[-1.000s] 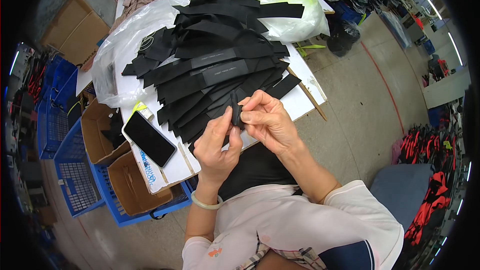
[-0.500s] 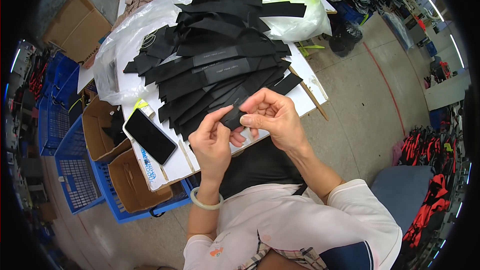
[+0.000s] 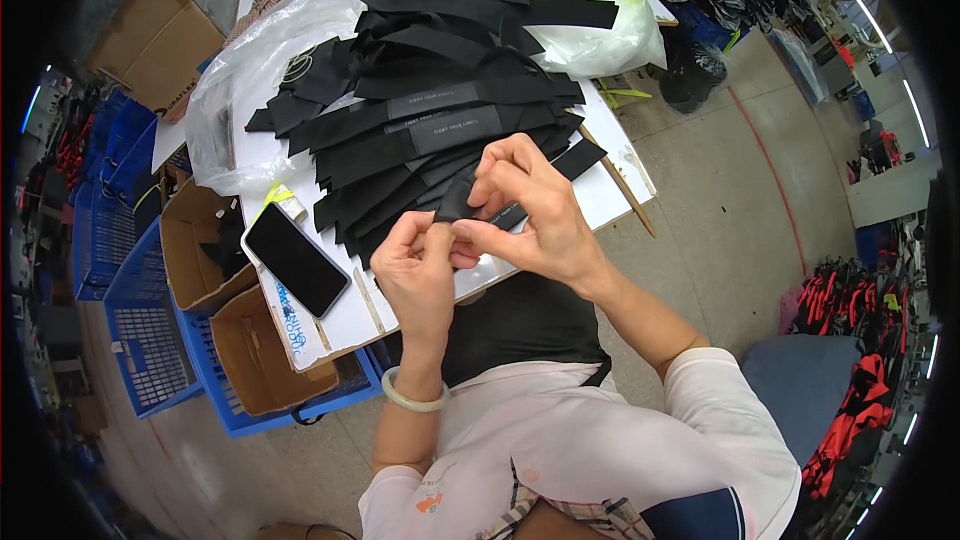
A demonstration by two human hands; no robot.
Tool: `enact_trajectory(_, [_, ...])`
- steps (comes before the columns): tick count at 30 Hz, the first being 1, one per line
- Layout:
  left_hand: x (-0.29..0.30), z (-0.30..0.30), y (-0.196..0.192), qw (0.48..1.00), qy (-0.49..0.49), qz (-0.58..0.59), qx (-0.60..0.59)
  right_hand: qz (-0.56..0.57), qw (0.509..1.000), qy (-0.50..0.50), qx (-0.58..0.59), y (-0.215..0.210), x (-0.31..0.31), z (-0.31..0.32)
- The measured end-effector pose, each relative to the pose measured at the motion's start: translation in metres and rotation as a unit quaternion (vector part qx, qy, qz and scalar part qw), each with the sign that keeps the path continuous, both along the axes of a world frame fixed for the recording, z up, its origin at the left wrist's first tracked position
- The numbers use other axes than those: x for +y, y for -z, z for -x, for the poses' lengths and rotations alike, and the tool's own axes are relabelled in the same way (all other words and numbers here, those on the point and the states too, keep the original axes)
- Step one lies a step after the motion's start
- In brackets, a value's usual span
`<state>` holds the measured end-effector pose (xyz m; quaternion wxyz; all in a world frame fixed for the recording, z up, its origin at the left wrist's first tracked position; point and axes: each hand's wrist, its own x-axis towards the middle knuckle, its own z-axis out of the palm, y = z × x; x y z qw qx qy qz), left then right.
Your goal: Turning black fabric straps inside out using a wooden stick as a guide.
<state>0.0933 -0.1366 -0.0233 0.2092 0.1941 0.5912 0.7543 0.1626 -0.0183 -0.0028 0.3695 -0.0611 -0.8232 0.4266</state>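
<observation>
Between my two hands is a black fabric strip point(image 3: 457, 197), bent up over the near edge of the white table point(image 3: 362, 318). My left hand point(image 3: 418, 265) pinches its lower part, with thumb and forefinger pressed together. Close against it, my right hand point(image 3: 528, 205) is closed on the strip too, its fingers curled and its thumb almost touching the left one. Just beyond lies a large heap of flat black fabric strips point(image 3: 375, 145), some bearing a grey printed patch. My fingers partly hide the held strip.
Left of the heap lies a black-screened phone point(image 3: 297, 258). A wooden stick point(image 3: 618, 180) juts past the table's right edge. Clear plastic bags point(image 3: 225, 130) flank the heap. Open cardboard boxes point(image 3: 265, 355) and blue crates point(image 3: 150, 345) stand at the left.
My right hand has risen a little and its fingers are more curled. The held strip now bends upward between my hands. My left hand has shifted slightly toward my body.
</observation>
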Motion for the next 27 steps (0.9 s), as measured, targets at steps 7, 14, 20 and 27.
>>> enact_trajectory(7, [0.02, 0.008, 0.02, 0.956, -0.158, 0.054, 0.243, -0.27, 0.96, 0.074, 0.015, 0.011, 0.009, 0.003])
enact_trajectory(14, [0.028, 0.012, 0.018, 0.985, -0.041, 0.009, 0.165, -0.284, 0.957, 0.043, 0.047, 0.001, 0.022, 0.011])
enact_trajectory(20, [0.021, 0.018, 0.012, 0.963, 0.079, -0.224, -0.125, 0.023, 0.995, 0.095, 0.004, -0.007, 0.006, -0.001])
enact_trajectory(27, [0.024, 0.002, 0.013, 0.968, 0.061, -0.206, -0.131, -0.063, 0.982, 0.164, 0.073, 0.012, -0.002, 0.002])
